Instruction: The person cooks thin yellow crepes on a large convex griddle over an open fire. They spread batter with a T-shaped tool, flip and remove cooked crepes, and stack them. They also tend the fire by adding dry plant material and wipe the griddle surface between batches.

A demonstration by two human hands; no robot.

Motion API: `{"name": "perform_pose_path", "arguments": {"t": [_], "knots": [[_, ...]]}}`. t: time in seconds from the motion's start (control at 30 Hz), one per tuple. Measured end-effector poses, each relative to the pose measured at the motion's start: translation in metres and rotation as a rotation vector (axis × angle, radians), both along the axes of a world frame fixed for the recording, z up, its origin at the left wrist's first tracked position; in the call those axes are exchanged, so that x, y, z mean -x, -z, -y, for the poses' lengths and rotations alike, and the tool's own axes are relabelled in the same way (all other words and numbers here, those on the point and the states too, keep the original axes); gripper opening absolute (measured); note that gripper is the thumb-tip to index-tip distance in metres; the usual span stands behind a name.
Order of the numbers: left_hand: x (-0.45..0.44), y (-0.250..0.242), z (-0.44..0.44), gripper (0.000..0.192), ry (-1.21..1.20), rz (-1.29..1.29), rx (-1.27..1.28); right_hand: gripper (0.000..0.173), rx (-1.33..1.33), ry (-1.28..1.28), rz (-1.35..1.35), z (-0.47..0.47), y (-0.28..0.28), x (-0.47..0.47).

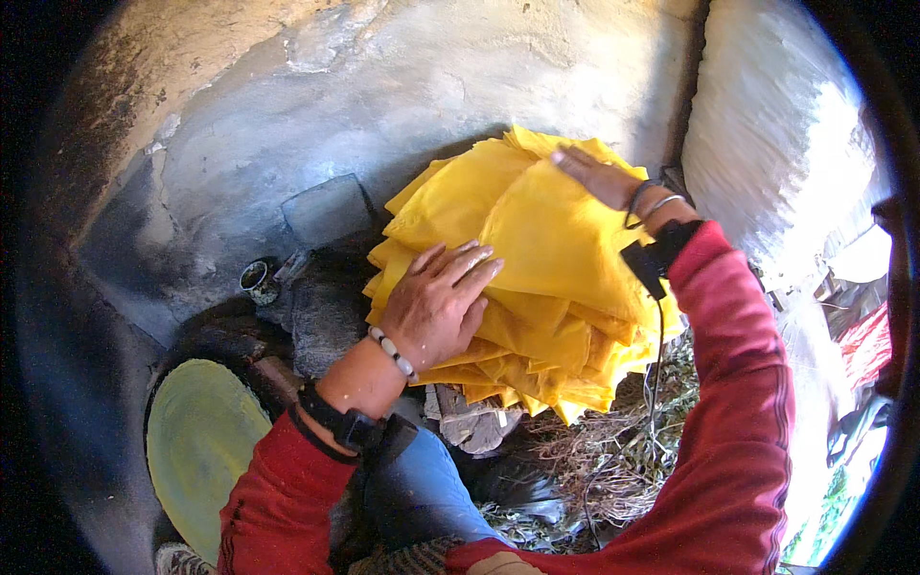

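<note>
A tall stack of thin, folded yellow sheets (546,230) stands in front of me, its layers fanned with pointed corners; whether they are flatbread or cloth I cannot tell. My left hand (438,302) lies palm down on the near left part, fingers slightly spread. Across the upper right of the stack rests my right hand (600,176), flat and blurred by motion. Neither hand grips anything visible. To my left is a round griddle-like surface (205,460) covered by a dull yellow-green layer.
Dry plant stalks (596,460) lie below the stack, beside a cut piece of wood (474,424). A small cup (256,279) sits near a grey block (330,212) against the plastered wall (460,79). A black cable (655,359) hangs from my right wrist. Pale sheeting (773,136) lines the right.
</note>
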State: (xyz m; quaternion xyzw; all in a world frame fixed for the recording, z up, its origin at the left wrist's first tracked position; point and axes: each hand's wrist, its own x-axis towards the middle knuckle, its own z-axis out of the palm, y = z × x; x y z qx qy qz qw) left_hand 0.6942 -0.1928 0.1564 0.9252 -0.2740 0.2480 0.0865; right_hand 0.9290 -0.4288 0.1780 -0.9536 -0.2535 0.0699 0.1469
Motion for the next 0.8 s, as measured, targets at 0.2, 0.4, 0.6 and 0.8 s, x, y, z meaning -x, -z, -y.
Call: {"name": "perform_pose_path", "arguments": {"t": [0.2,0.4,0.6,0.8], "knots": [[0.094,0.009,-0.039,0.039,-0.05,-0.101,0.179,0.093,0.184,-0.021,0.03,-0.044,0.016,0.022],[0.235,0.039,-0.125,0.035,-0.338,-0.245,0.308,0.076,0.343,-0.003,0.381,-0.034,0.008,0.027],[0.406,0.093,-0.179,0.032,-0.814,-0.245,0.452,0.061,0.124,-0.154,0.231,-0.003,0.053,-0.014],[0.519,0.133,-0.158,0.031,-1.089,-0.282,0.601,0.065,0.503,-0.542,1.588,0.006,0.098,-0.021]]}}
